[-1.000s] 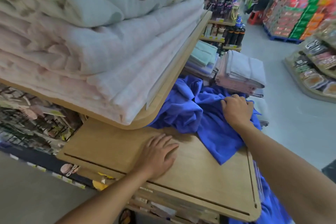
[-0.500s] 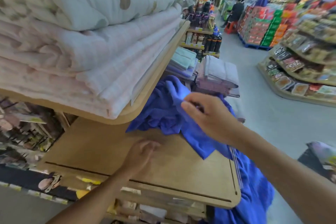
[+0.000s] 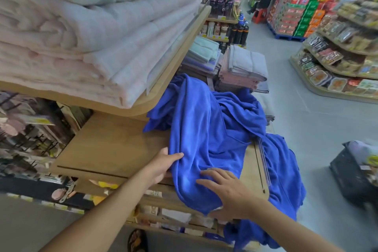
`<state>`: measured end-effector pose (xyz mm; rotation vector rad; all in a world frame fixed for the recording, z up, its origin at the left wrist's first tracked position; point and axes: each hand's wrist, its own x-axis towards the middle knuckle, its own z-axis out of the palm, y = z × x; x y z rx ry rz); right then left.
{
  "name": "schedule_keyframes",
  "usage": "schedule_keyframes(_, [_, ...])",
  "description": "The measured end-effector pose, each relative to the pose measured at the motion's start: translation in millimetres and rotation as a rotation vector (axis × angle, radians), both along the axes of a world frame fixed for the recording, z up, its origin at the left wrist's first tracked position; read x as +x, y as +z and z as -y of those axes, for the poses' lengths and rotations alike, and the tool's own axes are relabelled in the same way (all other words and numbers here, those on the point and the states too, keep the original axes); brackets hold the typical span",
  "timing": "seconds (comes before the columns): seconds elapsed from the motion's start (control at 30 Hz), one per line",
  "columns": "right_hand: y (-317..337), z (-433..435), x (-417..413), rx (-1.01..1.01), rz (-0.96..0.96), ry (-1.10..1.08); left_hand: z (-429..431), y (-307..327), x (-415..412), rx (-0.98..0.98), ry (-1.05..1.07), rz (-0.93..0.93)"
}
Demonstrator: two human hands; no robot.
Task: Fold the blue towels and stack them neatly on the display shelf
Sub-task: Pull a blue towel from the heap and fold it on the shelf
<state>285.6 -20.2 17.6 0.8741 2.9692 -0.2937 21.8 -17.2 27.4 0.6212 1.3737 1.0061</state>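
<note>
Left grip [image 3: 161,166]: clamped on the blue towel [image 3: 204,129] edge, thumb on top. Right grip [image 3: 227,192]: fingers apart, flat on the towel at the near shelf [image 3: 114,145] edge.

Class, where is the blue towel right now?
Head view, centre: blue towel drapes across the wooden shelf, left hand and right hand on its near end.

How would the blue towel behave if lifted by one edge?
Probably floppy: the blue towel lies in loose folds and drapes off the wooden shelf. Lifted, it would likely sag and trail, since part already hangs toward the floor. It seems soft, wrinkling where the left hand holds its edge and the right hand rests on it.
</note>
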Motion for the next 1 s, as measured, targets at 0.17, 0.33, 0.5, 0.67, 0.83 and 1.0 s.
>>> schedule_keyframes(0.17, [-10.6, -7.3, 20.9, 0.068, -0.01, 0.018, -6.9, -4.0, -4.5, -0.01, 0.203, 0.16])
schedule_keyframes(0.33, [-0.9, -4.2, 11.6, -0.121, -0.334, -0.179, -9.8, -4.6, -11.2, 0.101, 0.148, 0.257])
schedule_keyframes(0.5, [0.2, -5.9, -6.8, -0.553, -0.577, -0.497, -30.9, 18.0, -13.4, 0.17, 0.174, 0.457])
schedule_keyframes(0.67, [-6.6, -12.6, -16.3, -0.645, -0.582, -0.61, -64.0, 68.1, -23.5, 0.263, 0.181, 0.617])
schedule_keyframes(0.83, [-10.2, -10.9, -12.3, -0.6, -0.549, -0.606, -104.3, 118.6, -16.5, 0.21, 0.099, 0.413])
schedule_keyframes(1.0, [-11.4, -5.8, -9.5, -0.546, -0.535, -0.596, -126.4, 111.6, -21.4, -0.056, 0.105, 0.211])
